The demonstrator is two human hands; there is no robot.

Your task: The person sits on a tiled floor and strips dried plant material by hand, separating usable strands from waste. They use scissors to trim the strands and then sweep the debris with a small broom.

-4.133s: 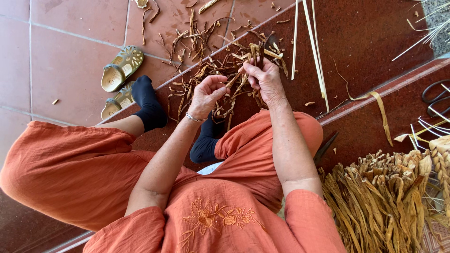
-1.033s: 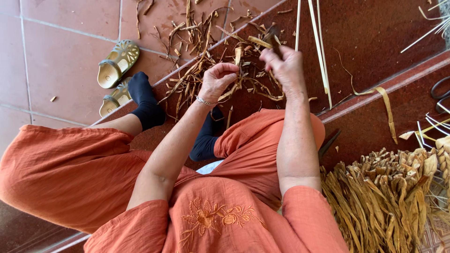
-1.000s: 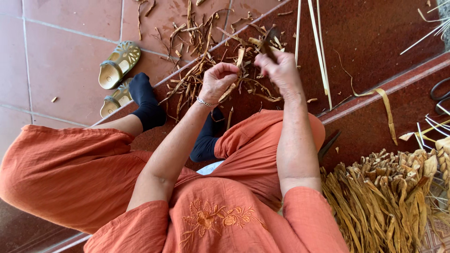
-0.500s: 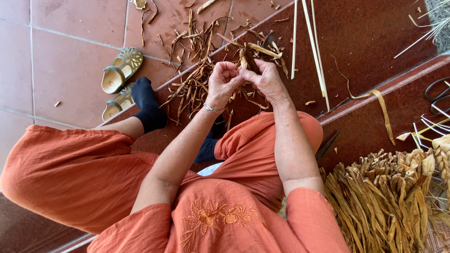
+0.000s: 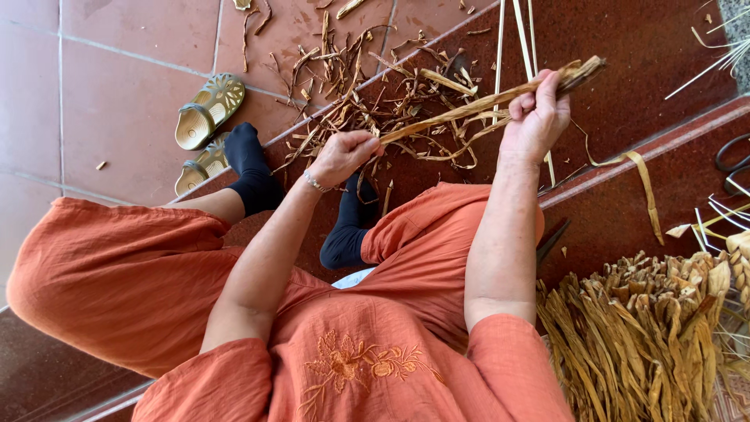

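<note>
Dry leaf strip [image 5: 469,109] now stretches taut between my hands: left hand [image 5: 348,152] and right hand [image 5: 539,113] have pulled apart, both grips clenched on it.

Looking straight down at someone seated in orange clothes with black socks. The left hand [image 5: 348,154] is closed around one end of a long dried leaf strip [image 5: 476,104], and the right hand [image 5: 537,117] has its grip on the other end, so the strip runs taut between them, tilted up toward the right. Loose dried scraps [image 5: 367,86] litter the red tile floor [image 5: 117,94] under the hands. Two gold sandals [image 5: 205,125] sit beside the left foot, and a thick bundle of dried leaves [image 5: 648,336] lies at the right.
</note>
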